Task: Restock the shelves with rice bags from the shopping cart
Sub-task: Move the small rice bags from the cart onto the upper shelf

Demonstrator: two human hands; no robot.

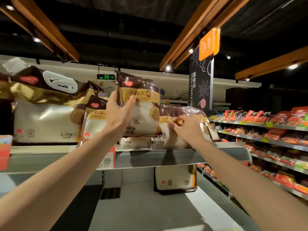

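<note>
My left hand (119, 114) grips a small brown-and-white 250g rice bag (143, 104) by its left edge and holds it upright over the top shelf (183, 158). My right hand (186, 129) lies on another small rice bag (181, 112) lying tilted at the shelf's right end, fingers curled on its gold label. More 250g bags (133, 142) lie flat underneath, and one (95, 120) leans at the left. A large 2.2kg rice bag (46, 114) with a white handle stands further left. The shopping cart is out of view.
One rice bag (175, 180) stands on the lower shelf under the top one. A price tag with a QR code (107, 160) hangs on the shelf front. Shelves of red snack packets (275, 130) run along the right. A hanging aisle sign (201, 80) is above.
</note>
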